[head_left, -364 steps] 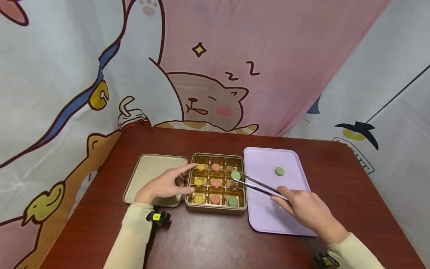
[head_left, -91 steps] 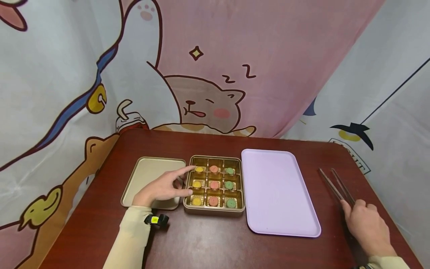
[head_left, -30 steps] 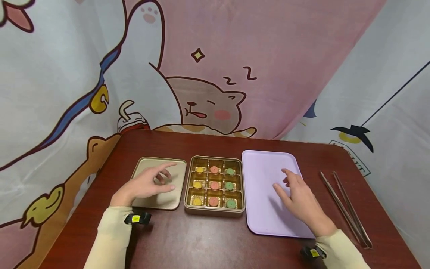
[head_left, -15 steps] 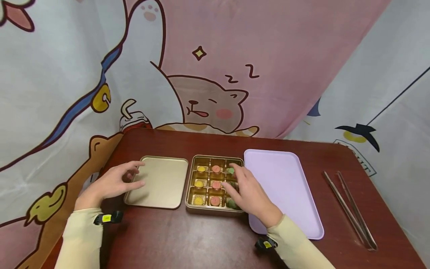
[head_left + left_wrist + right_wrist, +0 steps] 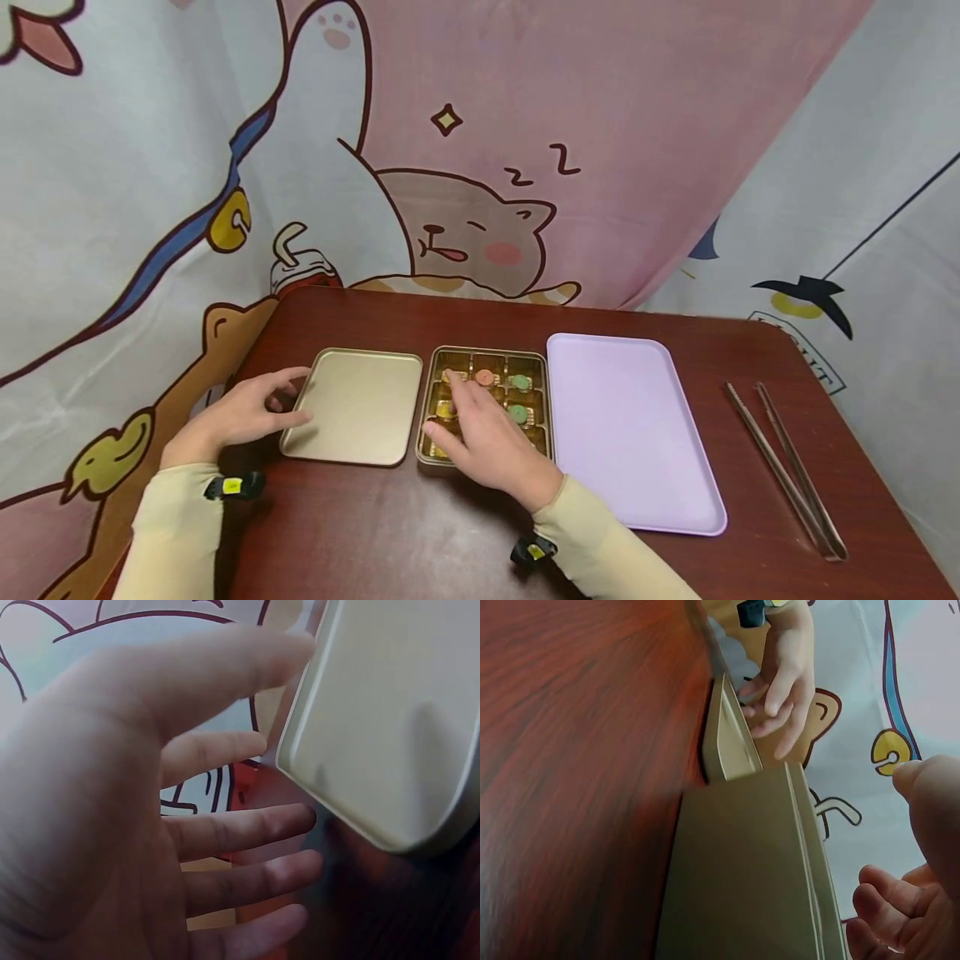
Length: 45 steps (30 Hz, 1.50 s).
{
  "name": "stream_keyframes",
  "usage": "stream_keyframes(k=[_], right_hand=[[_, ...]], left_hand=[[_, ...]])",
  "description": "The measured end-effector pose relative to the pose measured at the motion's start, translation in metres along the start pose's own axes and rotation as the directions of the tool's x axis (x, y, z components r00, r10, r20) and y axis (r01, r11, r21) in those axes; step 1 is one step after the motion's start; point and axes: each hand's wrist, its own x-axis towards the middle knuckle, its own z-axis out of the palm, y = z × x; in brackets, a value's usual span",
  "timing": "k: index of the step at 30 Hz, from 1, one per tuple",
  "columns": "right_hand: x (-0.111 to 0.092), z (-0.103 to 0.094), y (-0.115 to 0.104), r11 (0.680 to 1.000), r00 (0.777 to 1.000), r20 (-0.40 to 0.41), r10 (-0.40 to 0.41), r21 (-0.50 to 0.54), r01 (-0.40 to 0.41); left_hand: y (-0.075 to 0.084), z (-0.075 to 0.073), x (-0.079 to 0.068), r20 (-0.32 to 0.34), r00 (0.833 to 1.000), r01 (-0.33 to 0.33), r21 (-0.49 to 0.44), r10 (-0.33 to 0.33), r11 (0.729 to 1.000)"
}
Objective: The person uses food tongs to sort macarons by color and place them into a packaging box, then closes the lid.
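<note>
A gold tin box (image 5: 547, 400) with a compartmented insert stands mid-table. Small round macarons sit in its compartments: green (image 5: 520, 382), pink (image 5: 483, 378) and yellow (image 5: 444, 410), some hidden by a hand. My right hand (image 5: 495, 442) hovers over the box, fingers apart and holding nothing. Left of the box lies its shallow gold lid (image 5: 360, 408), rim up, with nothing in it. At the lid's left edge is my left hand (image 5: 232, 417). Its fingers are spread in the left wrist view, the thumb close to the lid's rim (image 5: 300, 712); contact is unclear.
A lilac tray (image 5: 630, 442) lies directly right of the box, its surface bare. Farther right, metal tongs (image 5: 787, 471) rest spread on the dark red wooden table (image 5: 375, 533). A printed cartoon curtain (image 5: 600, 167) hangs behind the table.
The last green macaron went from the tray into the box, and the tongs were laid on the table. My left hand left the box for the lid's left edge; my right swung left over the box.
</note>
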Motion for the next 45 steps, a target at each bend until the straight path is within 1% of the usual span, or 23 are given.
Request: stream_keyframes(k=[4, 8, 12, 17, 20, 23, 28, 38, 45], right_hand=[[0.003, 0.005, -0.008, 1.0, 1.0, 0.02, 0.003, 0.007, -0.003], [0.005, 0.009, -0.011, 1.0, 0.999, 0.038, 0.003, 0.012, -0.003], [0.006, 0.01, -0.011, 1.0, 0.999, 0.037, -0.005, 0.011, 0.004], [0.006, 0.013, -0.01, 1.0, 1.0, 0.029, -0.009, 0.002, 0.009], [0.006, 0.013, -0.01, 1.0, 1.0, 0.028, -0.009, -0.001, 0.009], [0.006, 0.014, -0.01, 1.0, 1.0, 0.028, -0.013, -0.001, 0.013], [0.006, 0.014, -0.01, 1.0, 0.999, 0.027, -0.02, 0.003, 0.02], [0.007, 0.014, -0.011, 1.0, 0.999, 0.036, -0.02, -0.014, 0.02], [0.008, 0.014, -0.01, 0.999, 0.999, 0.02, -0.034, -0.025, 0.034]], left_hand=[[-0.002, 0.004, 0.004, 0.002, 0.999, -0.036, 0.02, 0.036, 0.999], [-0.002, 0.007, 0.008, 0.004, 0.998, -0.066, 0.031, 0.066, 0.997], [-0.003, 0.01, 0.012, 0.013, 0.998, -0.064, 0.04, 0.063, 0.997], [-0.006, 0.017, 0.017, 0.015, 0.997, -0.07, 0.087, 0.069, 0.994], [-0.01, 0.021, 0.018, 0.0, 0.997, -0.078, 0.122, 0.078, 0.989], [-0.013, 0.024, 0.018, -0.016, 0.996, -0.084, 0.128, 0.087, 0.988], [-0.016, 0.026, 0.019, -0.023, 0.996, -0.082, 0.11, 0.086, 0.991], [-0.021, 0.028, 0.018, -0.041, 0.998, -0.046, 0.145, 0.053, 0.988], [-0.018, 0.023, 0.016, -0.095, 0.992, -0.065, 0.143, 0.08, 0.987]])
